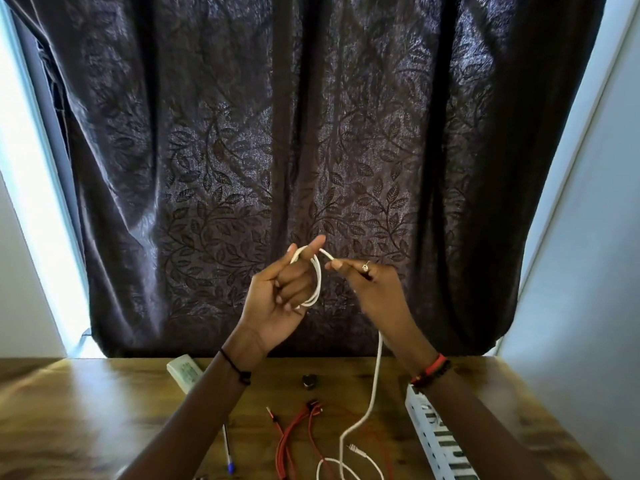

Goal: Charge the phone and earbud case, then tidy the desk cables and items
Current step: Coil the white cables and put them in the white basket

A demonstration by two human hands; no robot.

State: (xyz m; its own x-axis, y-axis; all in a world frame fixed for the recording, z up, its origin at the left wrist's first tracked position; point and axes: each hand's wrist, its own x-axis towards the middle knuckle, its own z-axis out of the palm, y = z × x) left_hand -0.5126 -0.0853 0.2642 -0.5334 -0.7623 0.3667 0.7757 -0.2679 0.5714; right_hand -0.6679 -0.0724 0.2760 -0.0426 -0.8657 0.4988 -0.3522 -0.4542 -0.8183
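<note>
Curled fingers of the left hand [277, 296] hold the white cable [317, 277] in loops; the right hand [379, 289] pinches it. A red cable [294, 433], pen [227, 450] and power strip [437, 436] lie below.

Your left wrist [242, 346] wears a thin black cord bracelet [230, 362] tied in a small knot, just over the far edge of the wooden desk [104, 393]. Your right wrist [420, 355] carries a coral-red bangle [433, 366] snug against a dark beaded bracelet [442, 371], over that same edge toward the desk's right side. Well above the desk, a small metal ring [365, 267] sits on a finger of your right hand [375, 289], and both forearms are bare.
</note>
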